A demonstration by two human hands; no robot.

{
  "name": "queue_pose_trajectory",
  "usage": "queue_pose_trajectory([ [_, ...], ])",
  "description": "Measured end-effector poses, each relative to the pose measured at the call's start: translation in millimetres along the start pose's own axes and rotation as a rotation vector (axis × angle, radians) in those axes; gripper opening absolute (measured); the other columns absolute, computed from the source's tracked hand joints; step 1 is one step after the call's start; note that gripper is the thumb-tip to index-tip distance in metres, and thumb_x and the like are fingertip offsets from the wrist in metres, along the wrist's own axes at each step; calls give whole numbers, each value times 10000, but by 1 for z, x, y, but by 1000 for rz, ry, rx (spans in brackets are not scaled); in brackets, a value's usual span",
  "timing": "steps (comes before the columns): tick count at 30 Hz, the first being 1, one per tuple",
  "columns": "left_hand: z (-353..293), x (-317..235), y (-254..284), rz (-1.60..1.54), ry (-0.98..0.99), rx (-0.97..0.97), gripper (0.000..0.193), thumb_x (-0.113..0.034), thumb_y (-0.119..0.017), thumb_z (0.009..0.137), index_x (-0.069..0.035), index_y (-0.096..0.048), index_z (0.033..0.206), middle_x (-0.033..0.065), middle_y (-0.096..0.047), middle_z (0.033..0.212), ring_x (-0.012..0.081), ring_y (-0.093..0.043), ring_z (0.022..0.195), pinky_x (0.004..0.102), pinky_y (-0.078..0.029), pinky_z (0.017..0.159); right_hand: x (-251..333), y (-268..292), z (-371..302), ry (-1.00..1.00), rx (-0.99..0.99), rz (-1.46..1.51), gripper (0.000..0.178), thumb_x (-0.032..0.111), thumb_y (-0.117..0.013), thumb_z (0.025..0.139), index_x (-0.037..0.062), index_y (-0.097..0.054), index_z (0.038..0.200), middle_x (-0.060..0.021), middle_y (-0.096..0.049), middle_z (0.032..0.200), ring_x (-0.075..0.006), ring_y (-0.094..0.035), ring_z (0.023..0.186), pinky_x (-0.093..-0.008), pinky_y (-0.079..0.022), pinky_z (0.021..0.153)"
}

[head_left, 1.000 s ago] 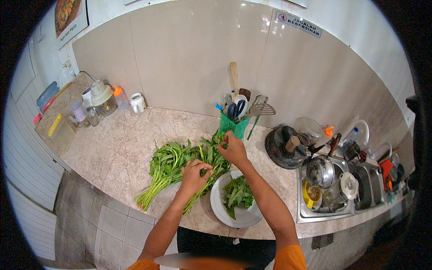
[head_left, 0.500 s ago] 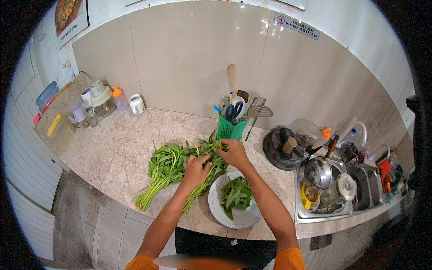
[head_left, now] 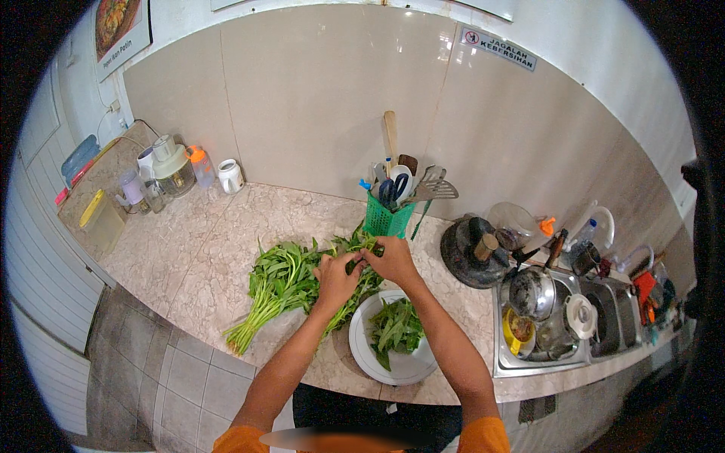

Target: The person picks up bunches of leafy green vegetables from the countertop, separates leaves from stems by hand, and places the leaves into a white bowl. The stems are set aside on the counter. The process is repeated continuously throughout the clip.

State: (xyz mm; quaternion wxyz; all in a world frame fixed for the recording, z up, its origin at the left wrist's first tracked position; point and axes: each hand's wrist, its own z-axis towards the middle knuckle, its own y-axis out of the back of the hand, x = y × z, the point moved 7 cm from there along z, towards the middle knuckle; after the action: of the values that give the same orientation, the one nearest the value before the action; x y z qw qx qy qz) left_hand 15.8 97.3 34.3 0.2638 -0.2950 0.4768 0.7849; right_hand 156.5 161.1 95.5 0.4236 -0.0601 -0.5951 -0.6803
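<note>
Over a bunch of water spinach (head_left: 350, 308), my left hand (head_left: 337, 279) and my right hand (head_left: 393, 260) meet fingertip to fingertip. Both are closed in a pinch on the greens, and the exact bit of stem or leaf between the fingers is hard to make out. A second bunch of long-stemmed water spinach (head_left: 281, 275) lies to the left, its stem ends toward the counter's front edge. Below my right wrist is a white plate (head_left: 362, 355) bearing a small heap of loose green leaves (head_left: 396, 332), partly covered by my right forearm.
Behind my hands stands a green basket (head_left: 387, 220) of utensils. To the right are a dark stone mortar (head_left: 468, 260) and a steel sink (head_left: 504, 362) holding a kettle (head_left: 533, 293) and other dishes. A white mug (head_left: 229, 178) and a food processor (head_left: 175, 170) stand back left.
My left hand has shifted slightly right and up, its fingers closing to meet those of my right hand. My right hand stays almost in place. Plate and left bunch are unmoved.
</note>
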Motion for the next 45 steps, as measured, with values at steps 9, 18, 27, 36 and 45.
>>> queue_pose_trajectory([
  [9,3,-10,9,39,-57,-160,185,-219,-769,895,-162,-753,1070,-8,-758,1036,278,-548,1041,497,-313,899,-6,2,-1,3,-83,208,314,313,-796,841,27,-760,964,-185,-755,853,-353,-739,779,-455,-562,739],
  [18,3,-13,13,17,-33,-170,101,-219,-730,916,-163,-737,1001,-26,-746,982,269,-550,1025,493,-305,878,-16,-8,-1,-19,-135,205,318,301,-799,852,-5,-727,903,-186,-730,798,-370,-709,732,-468,-543,700],
  [27,-1,-12,16,52,0,-147,186,-194,-761,853,-191,-757,1039,9,-762,1096,304,-599,1099,604,-359,987,5,1,-3,78,-66,9,429,400,-828,812,0,-716,917,-217,-725,830,-424,-704,788,-506,-541,724],
  [36,-1,-14,20,98,-52,-125,186,-171,-766,833,-180,-753,1018,15,-755,1048,300,-600,1062,527,-374,899,15,4,-9,132,-133,-58,472,475,-836,805,36,-721,936,-212,-729,832,-433,-707,805,-523,-551,725],
  [45,1,-14,19,105,-67,-146,148,-177,-753,851,-151,-732,995,32,-739,1018,300,-590,1047,506,-351,872,12,-2,-10,78,-164,-18,470,495,-845,794,64,-728,942,-200,-727,810,-417,-713,774,-496,-559,693],
])
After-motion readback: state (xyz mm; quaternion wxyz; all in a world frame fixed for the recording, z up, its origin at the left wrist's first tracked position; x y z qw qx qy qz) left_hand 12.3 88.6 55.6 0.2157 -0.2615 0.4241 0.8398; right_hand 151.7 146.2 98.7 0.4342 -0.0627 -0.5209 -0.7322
